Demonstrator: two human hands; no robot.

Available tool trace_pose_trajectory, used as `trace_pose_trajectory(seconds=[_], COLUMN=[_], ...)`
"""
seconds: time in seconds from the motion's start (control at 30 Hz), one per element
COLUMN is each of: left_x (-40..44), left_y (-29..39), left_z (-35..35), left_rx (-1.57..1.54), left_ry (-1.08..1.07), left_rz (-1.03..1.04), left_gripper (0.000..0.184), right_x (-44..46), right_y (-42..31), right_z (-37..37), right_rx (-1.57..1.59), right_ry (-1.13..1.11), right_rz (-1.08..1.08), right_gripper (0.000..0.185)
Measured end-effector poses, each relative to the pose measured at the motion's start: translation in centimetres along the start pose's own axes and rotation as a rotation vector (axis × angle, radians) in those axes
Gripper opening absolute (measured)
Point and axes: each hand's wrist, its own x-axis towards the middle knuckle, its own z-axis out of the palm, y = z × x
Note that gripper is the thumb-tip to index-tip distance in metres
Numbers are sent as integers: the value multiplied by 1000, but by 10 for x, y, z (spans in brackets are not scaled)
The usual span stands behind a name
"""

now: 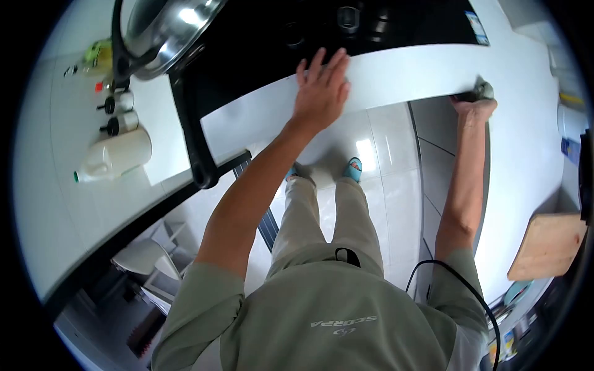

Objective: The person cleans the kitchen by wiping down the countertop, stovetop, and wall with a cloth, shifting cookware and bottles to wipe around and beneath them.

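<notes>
"Where's the left hand?"
"Fingers slightly spread, at the counter's front edge by the cooktop; I can't tell whether it presses."
"And the right hand?"
"Curled around a greyish bundle, perhaps cloth, at the counter's inner corner."
"The step?"
"Handling that bundle along the edge, I'd judge; moving it calls for a firm grip."

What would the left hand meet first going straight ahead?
Probably the flat, glossy black cooktop: the left hand points across its near edge, though height above it is unclear.
</notes>
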Motion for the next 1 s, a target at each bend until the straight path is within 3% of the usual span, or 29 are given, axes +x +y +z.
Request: trace_pose_trajectory(seconds=[0.23, 0.33, 0.47, 0.53, 0.57, 0.67, 0.7, 0.73, 0.77, 0.8, 0.83, 0.87, 0.9, 0.93, 0.97, 1.0], left_x=[-6, -14, -101, -175, -213, -333, -374, -414, -447, -477, -501, -520, -535, -549, -558, -563], left_y=[-3, -3, -4, -15, -26, -68, -85, -100, -113, -123, -132, -141, -146, -150, -153, -154], left_z=[3, 1, -17, -27, -36, -49, -50, -51, -57, -63, -64, -67, -66, -64, -61, -58], left_rx=[-73, -134, -446, -517, -470, -337, -307, -289, -282, -218, -181, -171, -161, -162, -162, -171], left_ry=[88, 174, 198, 134, 84, -77, -69, -63, -38, -71, -90, -59, -31, -9, 16, 32], left_rz=[-16, 100, 130, 23, -34, -285, -329, -425, -481, -540, -639, -649, -737, -783, -828, -826], left_gripper=[43, 41, 42, 47, 47, 46, 46, 46, 41, 41, 37, 33, 29, 28, 27, 27], right_x=[-34, 10, -26, -47, -51, -116, -91, -150, -169, -193, -226, -259, -291, -343, -344, -370], right_y=[36, 86, 125, 149, 174, 219, 246, 255, 260, 282, 285, 304, 321, 303, 327, 342], right_z=[-2, -30, -38, -59, -72, -69, -86, -69, -70, -76, -69, -67, -62, -33, -25, 4], right_rx=[-267, -286, -493, -847, -759, -819, -944, -906, -1134, -1133, -1265, -1198, -1069, -1150, -1343, -1099], right_ry=[6, -100, -27, -317, -470, -533, -604, -528, -693, -582, -685, -644, -782, -1081, -1193, -1234], right_rz=[-145, -250, -296, -310, -428, -420, -416, -419, -363, -418, -355, -405, -660, -629, -1551, -1646], right_gripper=[42, 42, 36, 29, 26, 21, 22, 25, 26, 28, 29, 27, 19, 12, 10, 12])
